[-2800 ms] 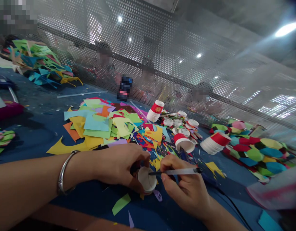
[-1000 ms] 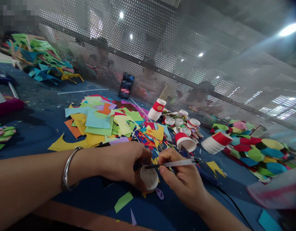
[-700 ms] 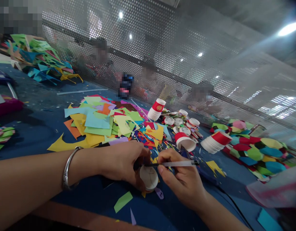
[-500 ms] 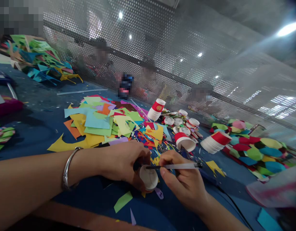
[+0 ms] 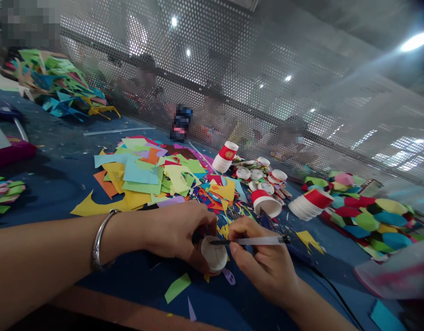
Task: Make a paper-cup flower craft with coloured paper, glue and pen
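My left hand (image 5: 182, 230), with a silver bracelet at the wrist, is closed round a small paper cup (image 5: 215, 259) that stands bottom up on the blue table (image 5: 136, 285). Thin drawn lines show on the cup's white base. In my right hand (image 5: 262, 257) is a pen (image 5: 256, 240) with a clear barrel, its dark tip pointing left at the upper part of that base. A purple paper scrap (image 5: 229, 276) lies just beside the cup. Nearer me are a green paper piece (image 5: 177, 288) and a thin lilac sliver (image 5: 191, 309).
Coloured paper sheets (image 5: 141, 172) are heaped beyond my left hand. Red and white cup stacks (image 5: 226, 156) and several cut cup bases (image 5: 256, 174) stand farther back. Colourful paper-covered pieces (image 5: 374, 216) lie at right, near a black cable (image 5: 331, 287). A perforated metal screen (image 5: 205, 55) rises behind.
The whole view has shifted very slightly. Both hands keep their hold, and the pen tip stays at almost the same spot on the cup's base.
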`<state>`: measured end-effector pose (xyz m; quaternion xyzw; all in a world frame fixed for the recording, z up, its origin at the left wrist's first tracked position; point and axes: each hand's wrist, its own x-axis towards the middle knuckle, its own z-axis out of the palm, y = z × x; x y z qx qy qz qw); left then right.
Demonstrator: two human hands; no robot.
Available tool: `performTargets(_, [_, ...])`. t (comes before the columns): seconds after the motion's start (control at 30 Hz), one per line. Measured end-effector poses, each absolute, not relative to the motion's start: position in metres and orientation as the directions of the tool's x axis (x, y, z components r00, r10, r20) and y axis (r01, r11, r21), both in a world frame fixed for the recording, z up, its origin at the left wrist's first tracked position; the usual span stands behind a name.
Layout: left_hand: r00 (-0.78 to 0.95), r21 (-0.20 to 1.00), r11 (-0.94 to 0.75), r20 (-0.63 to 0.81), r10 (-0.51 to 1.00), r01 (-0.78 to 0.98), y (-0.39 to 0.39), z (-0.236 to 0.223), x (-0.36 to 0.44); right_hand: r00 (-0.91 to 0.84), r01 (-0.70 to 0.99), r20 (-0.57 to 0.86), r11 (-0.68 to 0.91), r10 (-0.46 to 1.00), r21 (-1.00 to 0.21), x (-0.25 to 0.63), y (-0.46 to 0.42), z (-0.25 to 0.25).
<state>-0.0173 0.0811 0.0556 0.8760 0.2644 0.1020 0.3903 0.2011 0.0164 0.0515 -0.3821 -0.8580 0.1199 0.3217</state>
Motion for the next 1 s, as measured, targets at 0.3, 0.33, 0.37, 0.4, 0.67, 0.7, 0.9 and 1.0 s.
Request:
performTargets(0.3, [0.842,0.729,-0.57,-0.016,0.539,0.379,0.0806,0.0576,-0.017,-0.499,0.588,0.479,0.689,0.722,-0.424,0.2025,0.0152,0.0516])
performTargets(0.33, [0.846,0.733,-0.568,-0.019,0.532,0.374,0.0807,0.0575,-0.0168,-0.496,0.594,0.482,0.687,0.722,-0.418,0.2028,0.0156,0.0513])
performTargets(0.37, [0.851,0.736,-0.568,-0.022,0.525,0.37,0.0809,0.0572,-0.0165,-0.492,0.601,0.484,0.685,0.723,-0.412,0.203,0.016,0.0509])
performTargets(0.4, [0.853,0.735,-0.571,-0.019,0.522,0.365,0.0811,0.0568,-0.0164,-0.491,0.607,0.483,0.682,0.725,-0.407,0.2031,0.0164,0.0507])
performTargets(0.67, [0.833,0.725,-0.578,0.011,0.554,0.375,0.0825,0.0527,-0.0178,-0.51,0.619,0.509,0.707,0.693,-0.343,0.2005,0.0147,0.0503])
performTargets(0.7, [0.832,0.726,-0.576,0.009,0.554,0.376,0.0826,0.0526,-0.0179,-0.511,0.619,0.515,0.71,0.688,-0.335,0.2004,0.0146,0.0502])
performTargets(0.9, [0.839,0.723,-0.588,0.022,0.543,0.362,0.0837,0.0511,-0.0171,-0.538,0.605,0.526,0.736,0.658,-0.302,0.2004,0.0166,0.0497])
performTargets(1.0, [0.84,0.708,-0.602,0.023,0.542,0.369,0.0837,0.0524,-0.0165,-0.551,0.607,0.523,0.742,0.65,-0.283,0.2007,0.0162,0.0495])
